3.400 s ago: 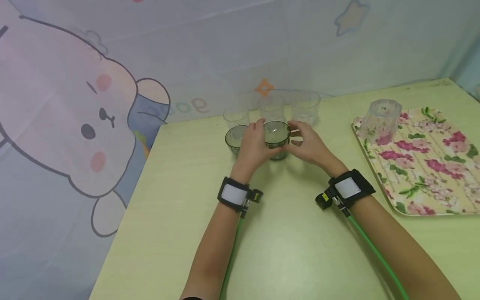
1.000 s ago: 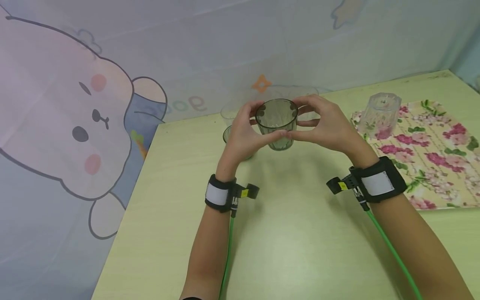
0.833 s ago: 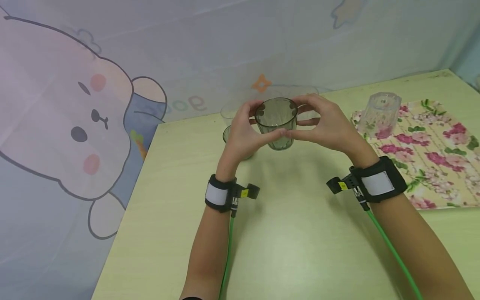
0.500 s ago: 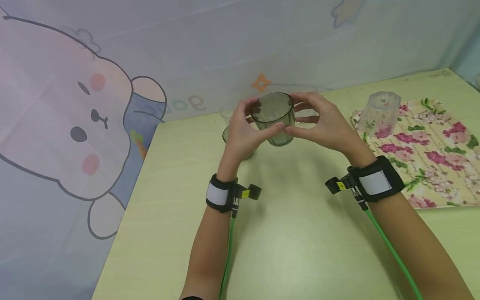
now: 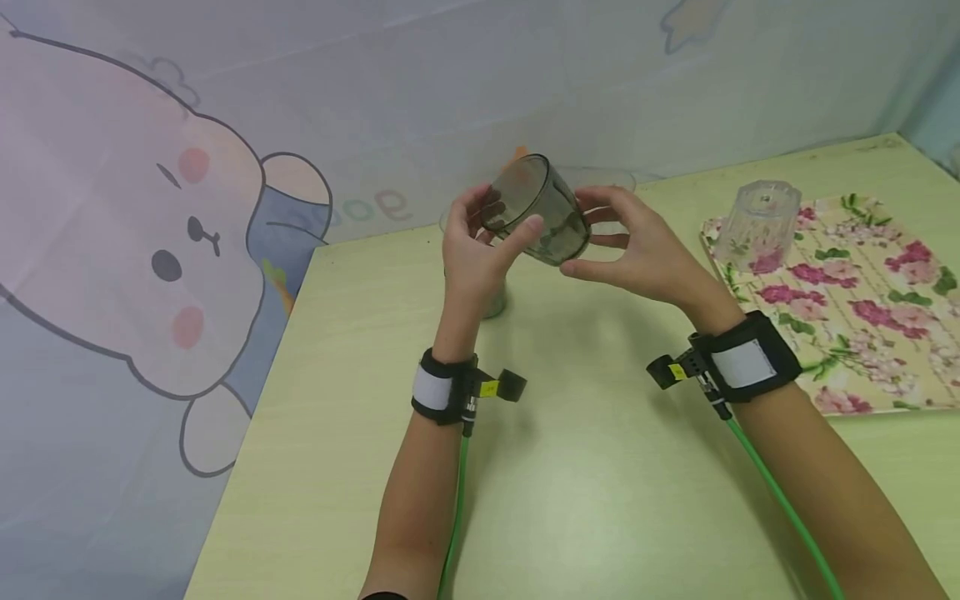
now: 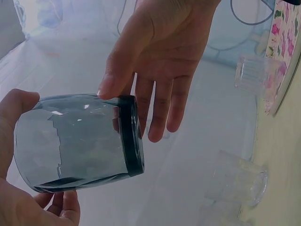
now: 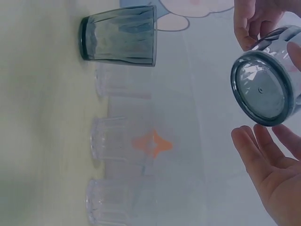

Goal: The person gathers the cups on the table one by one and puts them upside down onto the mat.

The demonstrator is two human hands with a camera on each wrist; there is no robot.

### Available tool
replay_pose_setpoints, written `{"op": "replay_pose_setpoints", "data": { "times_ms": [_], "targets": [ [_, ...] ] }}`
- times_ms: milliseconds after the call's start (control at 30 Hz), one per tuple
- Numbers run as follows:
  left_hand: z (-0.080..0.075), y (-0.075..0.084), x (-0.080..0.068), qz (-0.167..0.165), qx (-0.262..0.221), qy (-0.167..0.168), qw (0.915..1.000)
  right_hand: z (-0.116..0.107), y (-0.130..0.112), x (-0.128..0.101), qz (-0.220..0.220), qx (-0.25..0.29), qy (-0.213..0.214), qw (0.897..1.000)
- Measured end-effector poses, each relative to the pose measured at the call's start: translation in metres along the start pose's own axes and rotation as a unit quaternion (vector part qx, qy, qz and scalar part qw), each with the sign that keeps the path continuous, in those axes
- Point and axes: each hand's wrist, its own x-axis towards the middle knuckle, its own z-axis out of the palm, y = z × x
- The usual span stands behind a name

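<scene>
A grey-green drinking glass (image 5: 551, 212) is held up above the table, tilted with its mouth toward the left and its base toward the lower right. My left hand (image 5: 480, 250) grips it near the rim, thumb on the near side and fingers behind. At the base end is my right hand (image 5: 641, 242), its fingers spread and fairly straight, the thumb tip right at the base edge. The right wrist view shows the round base facing those fingertips. A second grey-green glass (image 7: 120, 36) stands upright on the table, mostly hidden behind my left hand in the head view.
Several clear glasses, one of them this clear glass (image 7: 110, 139), stand in a row by the printed wall cloth (image 5: 420, 100). On the right, an upturned clear glass (image 5: 759, 225) rests on a flowered tray (image 5: 862, 333). Green cables run from both wrist straps.
Both hands have lifted the grey-green glass off the table. It has since tipped from upright onto its side, mouth leftward, and the right fingers have loosened around its base.
</scene>
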Motion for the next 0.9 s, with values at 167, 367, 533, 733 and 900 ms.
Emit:
{"op": "replay_pose_setpoints", "data": {
  "times_ms": [167,367,533,733,900],
  "targets": [
    [0.0017,0.0014,0.0001,-0.009,-0.037,0.012,0.9992,0.0015,0.0005,0.0007,0.004,0.003,-0.003,1.0],
    [0.0044,0.0028,-0.0007,-0.025,-0.071,0.017,0.997,0.0031,0.0028,0.0016,0.007,0.001,0.0,1.0],
    [0.0059,0.0031,-0.0007,-0.038,-0.094,0.018,0.9947,0.004,0.0046,0.002,0.0,-0.02,0.016,1.0],
    [0.0059,0.0037,0.0001,-0.044,-0.107,0.015,0.9932,0.0032,0.0044,0.0016,-0.003,-0.04,0.034,0.999],
    [0.0034,0.0031,0.0004,-0.044,-0.101,0.002,0.9939,0.0014,0.0038,0.001,-0.005,-0.046,0.047,0.998]
  ]
}}
